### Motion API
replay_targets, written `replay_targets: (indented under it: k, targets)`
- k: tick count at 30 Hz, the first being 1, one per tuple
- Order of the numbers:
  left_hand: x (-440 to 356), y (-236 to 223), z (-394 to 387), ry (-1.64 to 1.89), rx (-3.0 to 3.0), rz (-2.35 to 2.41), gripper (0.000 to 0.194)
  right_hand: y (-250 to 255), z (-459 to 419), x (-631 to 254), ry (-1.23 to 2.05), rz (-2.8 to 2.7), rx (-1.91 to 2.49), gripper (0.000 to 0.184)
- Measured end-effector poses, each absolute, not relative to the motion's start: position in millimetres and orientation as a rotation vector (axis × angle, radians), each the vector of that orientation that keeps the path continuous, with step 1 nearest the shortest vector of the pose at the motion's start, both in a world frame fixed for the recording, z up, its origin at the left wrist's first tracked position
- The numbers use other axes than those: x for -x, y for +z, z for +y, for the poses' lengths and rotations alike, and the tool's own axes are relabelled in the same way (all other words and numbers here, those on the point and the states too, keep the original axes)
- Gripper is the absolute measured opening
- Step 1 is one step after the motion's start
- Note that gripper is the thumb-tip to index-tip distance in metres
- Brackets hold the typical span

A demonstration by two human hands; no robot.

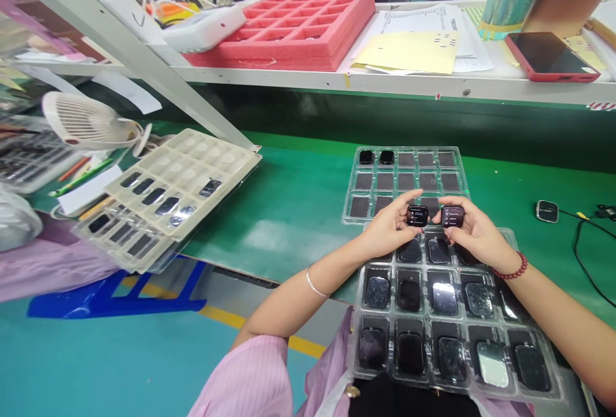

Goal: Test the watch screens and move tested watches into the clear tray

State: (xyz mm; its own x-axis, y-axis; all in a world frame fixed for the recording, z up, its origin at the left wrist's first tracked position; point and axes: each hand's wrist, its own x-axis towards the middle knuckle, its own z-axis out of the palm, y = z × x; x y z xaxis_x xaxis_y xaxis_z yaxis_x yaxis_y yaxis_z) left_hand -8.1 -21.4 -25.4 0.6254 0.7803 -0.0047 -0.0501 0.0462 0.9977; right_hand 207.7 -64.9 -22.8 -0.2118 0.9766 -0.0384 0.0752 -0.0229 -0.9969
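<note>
Right now you seem to be at a checking step, with two small watch-like units up side by side and their screens lit with lines of text too small to read. Your left hand [389, 231] pinches the left unit [417, 215] between thumb and fingers, and your right hand [474, 234] grips the right unit [452, 216] the same way. Both screens tilt up towards you, the units apart with a narrow gap between them.

From here, I'd judge the next move calls for a light hold on the edges, with your fingertips off the glass and the two units kept from knocking together.

They sit above the place where the filled near tray [391, 340] meets the far tray [396, 181] on the green table [293, 199]. Your hands cover part of both trays; I can't tell whether they rest on them. Beyond your fingers, two dark units stand in the far tray's back left corner, and a square device [547, 211] lies well to your right.
</note>
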Motion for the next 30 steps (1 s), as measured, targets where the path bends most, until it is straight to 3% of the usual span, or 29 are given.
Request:
replay_targets:
  k: [4,8,11,15,21,25,30]
  targets:
    - [9.6,-22.7,-20.4,0.666,-1.347,0.747,0.038,-18.3,-64.9,-208.7,1.384,-1.384,1.221,0.021]
    - [10.2,-22.1,-19.2,0.671,-1.34,0.744,0.048,-16.8,-64.4,-208.4,1.382,-1.358,1.207,0.028]
    - [9.8,-22.6,-19.3,0.689,-1.33,0.682,0.068,-18.1,-64.4,-207.5,1.365,-1.383,1.179,0.037]
    - [9.5,-22.0,-20.1,0.639,-1.359,0.731,0.04,-18.5,-64.5,-208.1,1.425,-1.375,1.189,0.025]
    - [9.1,-21.8,-20.5,0.694,-1.361,0.692,0.052,-18.1,-64.5,-207.8,1.381,-1.397,1.18,0.035]
    - [9.5,-21.1,-20.0,0.636,-1.377,0.745,0.037,-18.1,-64.2,-208.6,1.418,-1.376,1.191,0.025]
    - [9.2,-22.1,-18.8,0.719,-1.411,0.745,0.045,-21.9,-63.5,-210.0,1.399,-1.383,1.162,0.028]
